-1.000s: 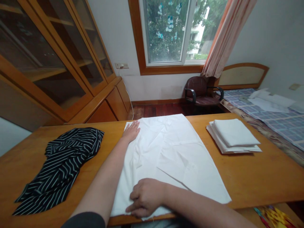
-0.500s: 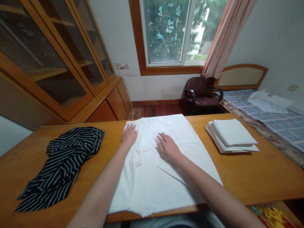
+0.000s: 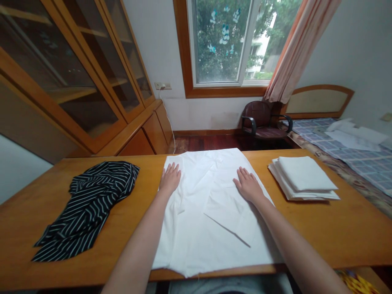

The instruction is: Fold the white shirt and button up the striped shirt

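Note:
A white garment (image 3: 211, 245) lies spread over the middle of the wooden table, its near edge hanging slightly past the table's front edge. A slanted slit, like a pocket opening, shows on its right half. My left hand (image 3: 170, 178) rests flat on the garment's far left side, fingers stretched out. On its right side my right hand (image 3: 248, 185) lies flat with the fingers apart. Neither hand grips anything. Small creases run through the cloth between the hands and along its left part.
A crumpled black-and-white striped garment (image 3: 92, 204) lies on the table (image 3: 134, 245) at left. To the right sits a stack of folded white cloth (image 3: 306, 175). Beyond are a glass-fronted cabinet (image 3: 122, 116), an armchair (image 3: 260, 118) and a bed (image 3: 364, 151).
My right hand has moved right across the white garment, from its middle to its right side, uncovering the slit. My left hand stays at the far left part. The view has shifted slightly.

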`<state>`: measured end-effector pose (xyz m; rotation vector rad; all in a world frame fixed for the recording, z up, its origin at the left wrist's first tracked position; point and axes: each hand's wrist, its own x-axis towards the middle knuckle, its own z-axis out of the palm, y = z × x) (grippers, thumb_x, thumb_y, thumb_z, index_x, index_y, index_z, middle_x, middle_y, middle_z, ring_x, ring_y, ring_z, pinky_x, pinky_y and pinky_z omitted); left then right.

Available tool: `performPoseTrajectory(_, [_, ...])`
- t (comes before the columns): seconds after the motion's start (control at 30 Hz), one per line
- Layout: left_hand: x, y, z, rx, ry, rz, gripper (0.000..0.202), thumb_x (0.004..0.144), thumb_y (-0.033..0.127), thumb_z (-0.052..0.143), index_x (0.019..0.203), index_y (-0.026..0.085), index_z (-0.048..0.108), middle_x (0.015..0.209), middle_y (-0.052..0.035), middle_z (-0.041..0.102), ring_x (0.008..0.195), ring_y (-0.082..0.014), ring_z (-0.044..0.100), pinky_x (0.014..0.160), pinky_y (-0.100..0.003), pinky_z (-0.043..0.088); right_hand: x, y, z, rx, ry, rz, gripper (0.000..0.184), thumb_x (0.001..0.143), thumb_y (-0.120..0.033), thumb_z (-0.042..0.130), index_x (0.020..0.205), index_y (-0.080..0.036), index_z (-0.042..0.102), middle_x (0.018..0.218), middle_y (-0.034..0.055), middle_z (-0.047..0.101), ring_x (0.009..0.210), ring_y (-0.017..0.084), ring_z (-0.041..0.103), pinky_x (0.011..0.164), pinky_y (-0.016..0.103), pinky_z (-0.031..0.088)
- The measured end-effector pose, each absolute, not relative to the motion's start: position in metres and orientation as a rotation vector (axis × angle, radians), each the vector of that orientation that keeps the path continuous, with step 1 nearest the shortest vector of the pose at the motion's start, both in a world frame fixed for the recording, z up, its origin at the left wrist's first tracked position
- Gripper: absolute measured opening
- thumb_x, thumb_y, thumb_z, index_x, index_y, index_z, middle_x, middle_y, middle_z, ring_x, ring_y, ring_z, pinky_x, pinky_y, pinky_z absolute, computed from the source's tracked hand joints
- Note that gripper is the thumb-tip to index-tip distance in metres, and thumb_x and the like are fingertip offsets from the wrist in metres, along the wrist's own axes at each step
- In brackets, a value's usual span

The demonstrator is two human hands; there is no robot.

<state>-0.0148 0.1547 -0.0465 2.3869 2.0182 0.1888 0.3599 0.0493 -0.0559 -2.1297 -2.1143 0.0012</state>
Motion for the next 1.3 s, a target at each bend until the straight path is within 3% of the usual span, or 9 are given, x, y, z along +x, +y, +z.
performPoseTrajectory(0.27, [-0.018, 0.157, -0.052, 2.425, 2.015, 0.202, 0.055, 0.102, 0.038, 0.021, 0.15, 0.018, 0.039, 0.16, -0.0081, 0.03, 0.149, -0.0259, 0.022, 0.122, -0.049, 0.017, 0.342, 0.066, -0.04, -2.092, -2.081, -0.019, 0.054, 0.102, -0.034, 0.028, 0.147, -0.007, 0.041, 0.158, 0.0157, 0.032, 0.147, 0.028, 0.026, 0.119, 0.047, 0.019])
performPoseTrajectory(0.43, [-0.018, 0.156, -0.052, 2.411, 2.002, 0.213, 0.055, 0.102, 0.038, 0.02, 0.15, 0.017, 0.038, 0.16, -0.0075, 0.029, 0.149, -0.0254, 0.022, 0.122, -0.049, 0.017, 0.271, 0.082, -0.039, -1.845, -2.221, 0.077, 0.06, 0.102, -0.041, 0.032, 0.151, -0.007, 0.033, 0.16, 0.0152, 0.026, 0.148, 0.028, 0.024, 0.119, 0.046, 0.02])
performPoseTrajectory(0.57, [-0.017, 0.156, -0.051, 2.399, 1.993, 0.198, 0.055, 0.102, 0.038, 0.02, 0.15, 0.019, 0.038, 0.16, -0.0068, 0.028, 0.15, -0.0245, 0.02, 0.122, -0.049, 0.016, 0.245, 0.084, -0.046, -1.751, -2.281, 0.11, 0.06, 0.101, -0.045, 0.033, 0.151, -0.011, 0.035, 0.16, 0.014, 0.027, 0.148, 0.027, 0.023, 0.119, 0.048, 0.019])
performPoseTrajectory(0.83, [-0.019, 0.157, -0.052, 2.387, 1.991, 0.2, 0.056, 0.102, 0.038, 0.02, 0.151, 0.019, 0.036, 0.161, -0.0065, 0.027, 0.15, -0.0246, 0.02, 0.122, -0.049, 0.015, 0.299, 0.084, -0.052, -1.95, -2.225, 0.097, 0.066, 0.101, -0.051, 0.029, 0.153, -0.009, 0.031, 0.161, 0.0134, 0.023, 0.15, 0.026, 0.02, 0.12, 0.045, 0.016])
performPoseTrajectory(1.3, [-0.019, 0.156, -0.051, 2.399, 1.993, 0.207, 0.055, 0.102, 0.039, 0.02, 0.151, 0.02, 0.037, 0.16, -0.0068, 0.028, 0.15, -0.0241, 0.02, 0.122, -0.049, 0.015, 0.384, 0.086, -0.057, -2.16, -2.133, -0.037, 0.06, 0.1, -0.04, 0.029, 0.149, -0.006, 0.038, 0.158, 0.0169, 0.031, 0.147, 0.028, 0.027, 0.118, 0.046, 0.022])
